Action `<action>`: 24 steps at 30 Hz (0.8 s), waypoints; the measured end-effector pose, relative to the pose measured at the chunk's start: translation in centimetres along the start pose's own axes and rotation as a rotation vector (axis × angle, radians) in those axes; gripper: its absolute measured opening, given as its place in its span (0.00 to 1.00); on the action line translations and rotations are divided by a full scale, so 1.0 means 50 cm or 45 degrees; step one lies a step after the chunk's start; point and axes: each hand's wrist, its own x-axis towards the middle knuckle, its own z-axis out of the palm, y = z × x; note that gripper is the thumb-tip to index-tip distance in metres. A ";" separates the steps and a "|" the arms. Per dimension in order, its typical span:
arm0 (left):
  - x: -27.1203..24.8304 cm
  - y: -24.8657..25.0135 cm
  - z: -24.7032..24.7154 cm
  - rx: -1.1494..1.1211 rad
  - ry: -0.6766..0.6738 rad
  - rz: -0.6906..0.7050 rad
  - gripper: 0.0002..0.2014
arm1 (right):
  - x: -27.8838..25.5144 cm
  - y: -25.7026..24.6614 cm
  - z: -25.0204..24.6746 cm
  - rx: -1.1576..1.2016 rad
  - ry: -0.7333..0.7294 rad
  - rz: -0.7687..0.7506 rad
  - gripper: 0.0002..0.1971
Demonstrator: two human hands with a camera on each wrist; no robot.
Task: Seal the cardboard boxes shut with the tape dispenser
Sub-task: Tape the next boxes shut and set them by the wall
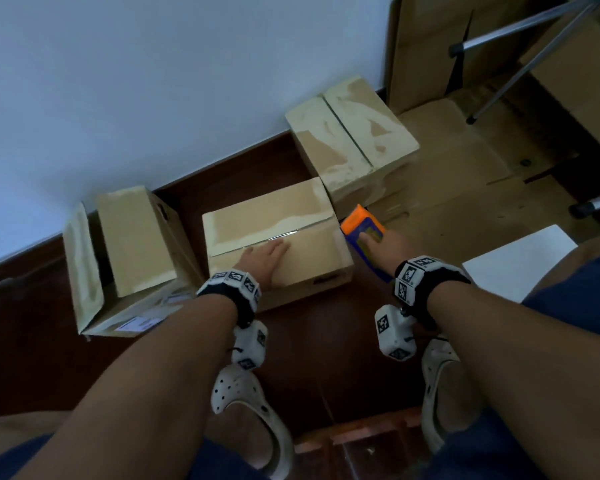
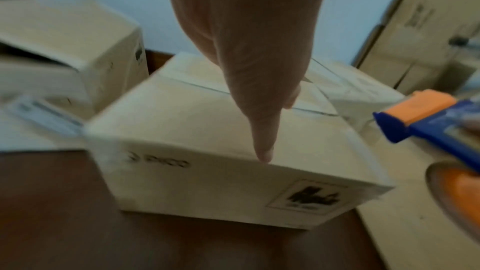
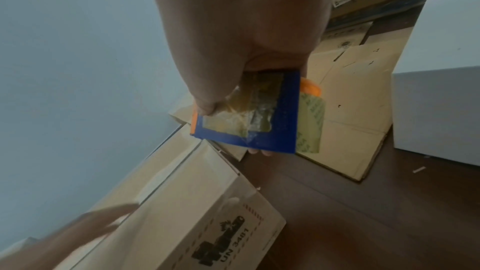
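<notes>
Leftward, one cardboard box point(image 1: 132, 251) gapes open, contents hidden; middle box point(image 1: 274, 237) closed.

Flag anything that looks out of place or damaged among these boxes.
The left cardboard box gapes open, its flaps raised, unlike the closed middle box under the left hand. All three box tops, the far box included, show pale torn patches. The right hand grips the tape dispenser.

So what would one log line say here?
left hand flat on middle box | right hand grips tape dispenser | seam untaped
</notes>
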 end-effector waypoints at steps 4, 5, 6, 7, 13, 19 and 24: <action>0.060 0.071 0.014 0.084 -0.059 -0.163 0.53 | -0.012 0.019 -0.008 -0.001 0.000 0.017 0.27; 0.073 0.077 0.020 0.086 -0.070 -0.154 0.54 | -0.012 0.023 -0.011 -0.012 -0.004 0.025 0.26; 0.083 0.079 0.026 0.078 -0.086 -0.132 0.54 | -0.010 0.026 -0.014 -0.022 -0.007 0.033 0.26; 0.089 0.078 0.030 0.073 -0.094 -0.104 0.55 | -0.009 0.029 -0.016 -0.030 -0.010 0.043 0.26; 0.051 0.020 0.036 0.236 -0.186 0.150 0.53 | -0.006 0.035 -0.014 -0.040 -0.018 0.063 0.27; -0.002 -0.079 -0.015 0.430 -0.386 0.405 0.44 | -0.004 0.030 0.004 -0.033 -0.033 0.027 0.27; 0.004 0.011 -0.008 -0.140 0.066 -0.038 0.33 | -0.006 0.032 0.014 -0.011 -0.028 0.023 0.27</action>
